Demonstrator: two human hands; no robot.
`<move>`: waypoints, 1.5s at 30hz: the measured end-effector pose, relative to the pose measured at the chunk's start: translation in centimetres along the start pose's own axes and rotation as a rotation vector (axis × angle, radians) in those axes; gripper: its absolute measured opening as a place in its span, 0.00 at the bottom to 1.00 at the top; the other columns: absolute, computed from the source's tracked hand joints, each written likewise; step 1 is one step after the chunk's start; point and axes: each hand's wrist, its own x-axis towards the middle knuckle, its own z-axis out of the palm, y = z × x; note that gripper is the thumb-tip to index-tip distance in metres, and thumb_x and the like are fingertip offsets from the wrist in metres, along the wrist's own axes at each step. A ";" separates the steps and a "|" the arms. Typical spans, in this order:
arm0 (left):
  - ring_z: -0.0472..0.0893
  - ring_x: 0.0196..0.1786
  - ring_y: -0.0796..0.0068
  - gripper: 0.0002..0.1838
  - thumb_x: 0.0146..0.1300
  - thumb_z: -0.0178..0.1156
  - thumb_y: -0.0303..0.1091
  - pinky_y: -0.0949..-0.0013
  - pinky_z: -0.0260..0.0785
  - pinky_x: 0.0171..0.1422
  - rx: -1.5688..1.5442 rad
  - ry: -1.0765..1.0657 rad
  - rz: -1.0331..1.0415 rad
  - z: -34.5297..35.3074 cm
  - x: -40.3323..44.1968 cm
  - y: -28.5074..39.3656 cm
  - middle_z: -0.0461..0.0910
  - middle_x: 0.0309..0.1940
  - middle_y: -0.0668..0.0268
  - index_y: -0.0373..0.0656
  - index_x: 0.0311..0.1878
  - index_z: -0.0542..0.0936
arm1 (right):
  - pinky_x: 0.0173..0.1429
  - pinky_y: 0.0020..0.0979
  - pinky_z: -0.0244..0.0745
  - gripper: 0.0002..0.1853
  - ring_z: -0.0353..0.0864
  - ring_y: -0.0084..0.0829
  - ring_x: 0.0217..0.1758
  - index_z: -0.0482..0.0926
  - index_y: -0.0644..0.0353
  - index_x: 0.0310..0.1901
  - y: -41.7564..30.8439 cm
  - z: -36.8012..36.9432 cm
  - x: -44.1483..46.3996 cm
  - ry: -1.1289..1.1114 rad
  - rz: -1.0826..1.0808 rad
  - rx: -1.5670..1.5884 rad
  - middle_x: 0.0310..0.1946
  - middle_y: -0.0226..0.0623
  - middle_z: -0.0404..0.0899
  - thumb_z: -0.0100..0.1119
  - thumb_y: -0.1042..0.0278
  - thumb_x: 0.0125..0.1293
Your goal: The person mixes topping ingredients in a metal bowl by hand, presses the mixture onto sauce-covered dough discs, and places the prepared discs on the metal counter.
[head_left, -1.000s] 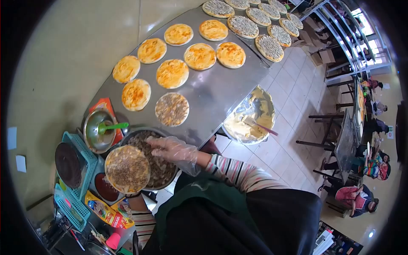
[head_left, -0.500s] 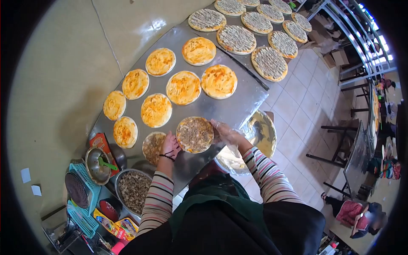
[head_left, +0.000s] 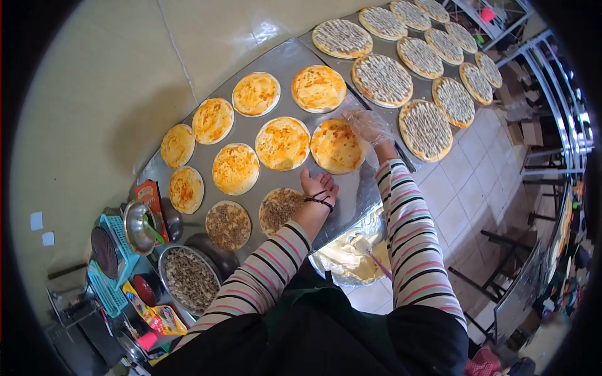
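My left hand [head_left: 320, 188], bare with dark bracelets on the wrist, is open with its fingers stretched toward the lower edge of a sauced dough round [head_left: 337, 146]. At that round's upper right rim is my right hand [head_left: 370, 128] in a clear plastic glove, fingers apart over the edge. Brown bits lie on the sauce near these fingers. Below my left hand, a meat-topped round [head_left: 280, 210] is partly covered by my wrist and sleeve. Another meat-topped round [head_left: 228, 225] lies to its left. Several orange-sauced rounds [head_left: 283, 143] are spread over the metal table [head_left: 288, 56].
Several rounds with striped grey topping [head_left: 382, 79] fill the adjoining table. At lower left are a bowl of minced filling [head_left: 189, 279], a metal bowl [head_left: 139, 227] with a green-handled tool, and turquoise baskets [head_left: 119, 250]. A basin of pale creamy mix [head_left: 351, 257] sits below the table edge.
The meat-topped round between my hands is now down on the table, let go. Both hands have moved up and right to a sauced round, which now carries brown bits. The view has shifted.
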 end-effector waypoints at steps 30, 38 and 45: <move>0.62 0.64 0.57 0.30 0.64 0.43 0.52 0.50 0.52 0.68 0.501 -1.394 -0.458 -16.0 -16.6 4.4 0.61 0.63 0.58 0.43 0.63 0.61 | 0.46 0.45 0.74 0.37 0.70 0.40 0.56 0.60 0.61 0.60 -18.9 11.4 -39.9 0.276 0.239 1.507 0.56 0.44 0.67 0.41 0.35 0.62; 0.62 0.64 0.57 0.30 0.63 0.43 0.53 0.50 0.53 0.67 0.490 -1.111 -0.474 -20.9 -22.7 3.3 0.61 0.63 0.57 0.44 0.63 0.61 | 0.43 0.48 0.75 0.43 0.67 0.50 0.56 0.58 0.64 0.62 -28.0 11.7 -45.7 0.229 0.077 1.444 0.59 0.52 0.60 0.43 0.32 0.58; 0.63 0.64 0.57 0.31 0.63 0.43 0.54 0.50 0.54 0.67 0.152 -1.031 -0.327 -28.5 -25.6 6.9 0.62 0.63 0.57 0.44 0.63 0.61 | 0.42 0.30 0.77 0.34 0.76 0.30 0.42 0.61 0.65 0.61 -28.7 11.3 -46.0 -0.083 0.088 1.102 0.41 0.39 0.74 0.45 0.43 0.64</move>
